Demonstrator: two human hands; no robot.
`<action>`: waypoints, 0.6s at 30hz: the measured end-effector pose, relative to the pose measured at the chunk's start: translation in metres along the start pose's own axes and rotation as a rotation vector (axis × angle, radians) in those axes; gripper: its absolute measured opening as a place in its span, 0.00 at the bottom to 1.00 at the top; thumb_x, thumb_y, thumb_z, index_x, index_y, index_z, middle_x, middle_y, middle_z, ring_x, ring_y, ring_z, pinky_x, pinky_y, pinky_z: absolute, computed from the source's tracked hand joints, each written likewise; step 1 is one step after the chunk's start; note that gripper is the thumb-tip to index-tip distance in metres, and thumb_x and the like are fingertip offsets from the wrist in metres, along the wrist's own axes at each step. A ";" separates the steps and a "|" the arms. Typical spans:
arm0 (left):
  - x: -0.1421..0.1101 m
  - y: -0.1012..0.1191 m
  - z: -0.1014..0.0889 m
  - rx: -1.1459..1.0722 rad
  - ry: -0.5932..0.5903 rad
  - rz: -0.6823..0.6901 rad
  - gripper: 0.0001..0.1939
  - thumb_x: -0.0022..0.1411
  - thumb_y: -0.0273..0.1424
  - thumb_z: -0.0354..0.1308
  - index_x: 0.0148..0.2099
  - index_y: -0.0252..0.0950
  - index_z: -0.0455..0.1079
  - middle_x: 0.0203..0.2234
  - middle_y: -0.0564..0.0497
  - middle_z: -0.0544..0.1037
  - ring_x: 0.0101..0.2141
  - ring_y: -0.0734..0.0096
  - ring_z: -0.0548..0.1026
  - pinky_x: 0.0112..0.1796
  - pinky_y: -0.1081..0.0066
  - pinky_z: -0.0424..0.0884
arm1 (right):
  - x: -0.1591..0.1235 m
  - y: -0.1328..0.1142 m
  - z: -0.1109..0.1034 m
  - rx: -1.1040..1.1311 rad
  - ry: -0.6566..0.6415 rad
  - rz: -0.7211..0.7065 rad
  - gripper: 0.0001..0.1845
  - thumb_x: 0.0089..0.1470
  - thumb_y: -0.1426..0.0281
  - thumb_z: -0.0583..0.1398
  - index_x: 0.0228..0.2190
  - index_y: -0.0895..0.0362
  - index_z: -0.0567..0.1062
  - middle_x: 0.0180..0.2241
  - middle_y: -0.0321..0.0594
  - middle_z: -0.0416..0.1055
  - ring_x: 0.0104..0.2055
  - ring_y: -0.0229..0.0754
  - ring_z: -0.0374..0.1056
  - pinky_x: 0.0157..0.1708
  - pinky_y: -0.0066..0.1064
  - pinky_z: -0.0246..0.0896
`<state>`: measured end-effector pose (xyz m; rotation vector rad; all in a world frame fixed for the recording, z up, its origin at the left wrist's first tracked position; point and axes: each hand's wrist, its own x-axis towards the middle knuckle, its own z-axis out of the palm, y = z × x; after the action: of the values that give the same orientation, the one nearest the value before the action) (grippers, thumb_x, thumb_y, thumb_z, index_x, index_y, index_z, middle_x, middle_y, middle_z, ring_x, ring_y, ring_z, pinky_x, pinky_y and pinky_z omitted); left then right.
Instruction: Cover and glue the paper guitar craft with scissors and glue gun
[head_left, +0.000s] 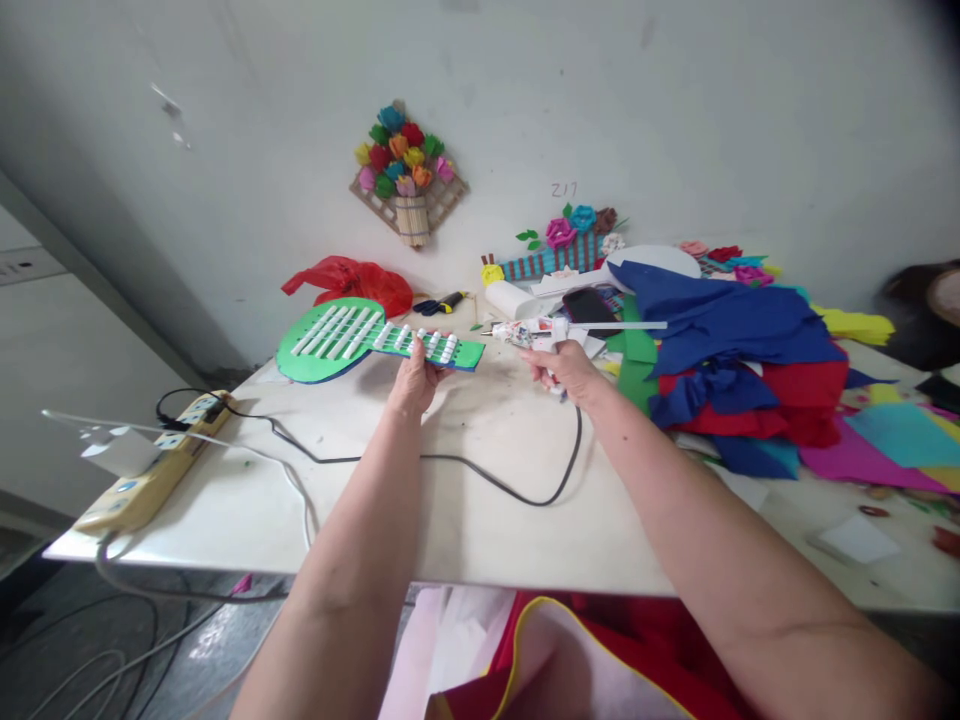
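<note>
Held up over the table is a green paper guitar with white rolled strips across its body and neck. My left hand grips it by the neck, thumb on top and fingers beneath. To the right, my right hand is wrapped round the handle of a glue gun, whose nozzle points left toward the guitar's neck end, a small gap apart. A white glue stick sticks out of the gun's back. The gun's black cord loops over the table to the left.
A yellow power strip with plugs lies at the table's left edge. Behind are a red plastic bag, pliers and a phone. Blue cloth-like sheets and coloured papers pile up on the right. Paper flowers hang on the wall.
</note>
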<state>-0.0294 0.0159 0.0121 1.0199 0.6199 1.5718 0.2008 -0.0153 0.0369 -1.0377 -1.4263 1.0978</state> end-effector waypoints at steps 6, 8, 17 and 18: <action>-0.003 0.002 0.002 -0.005 -0.030 -0.034 0.23 0.57 0.47 0.53 0.49 0.39 0.65 0.45 0.44 0.73 0.45 0.65 0.73 0.39 0.65 0.72 | 0.006 0.010 -0.004 0.033 0.145 0.000 0.15 0.36 0.62 0.64 0.17 0.59 0.67 0.12 0.32 0.63 0.10 0.28 0.51 0.10 0.24 0.47; -0.004 0.002 0.001 -0.013 -0.046 -0.053 0.23 0.57 0.46 0.53 0.49 0.38 0.65 0.44 0.44 0.74 0.44 0.65 0.73 0.39 0.66 0.72 | 0.007 0.015 -0.004 -0.008 0.188 0.018 0.14 0.37 0.63 0.64 0.17 0.59 0.67 0.12 0.32 0.63 0.11 0.28 0.51 0.10 0.23 0.47; -0.002 -0.001 -0.002 -0.033 -0.040 -0.101 0.22 0.57 0.44 0.54 0.49 0.36 0.66 0.43 0.43 0.74 0.43 0.65 0.74 0.40 0.65 0.72 | 0.018 0.039 -0.007 -0.715 0.313 -0.091 0.14 0.45 0.64 0.59 0.34 0.59 0.74 0.28 0.42 0.74 0.33 0.44 0.69 0.30 0.30 0.62; -0.001 -0.001 -0.002 -0.030 -0.042 -0.094 0.22 0.57 0.44 0.54 0.50 0.37 0.66 0.44 0.44 0.74 0.43 0.65 0.74 0.40 0.65 0.72 | 0.017 0.038 -0.007 -0.822 0.311 -0.098 0.14 0.46 0.64 0.58 0.35 0.58 0.74 0.31 0.44 0.74 0.36 0.45 0.69 0.33 0.31 0.61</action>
<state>-0.0309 0.0151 0.0096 0.9847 0.6050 1.4701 0.2076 0.0100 0.0036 -1.5984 -1.6713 0.2216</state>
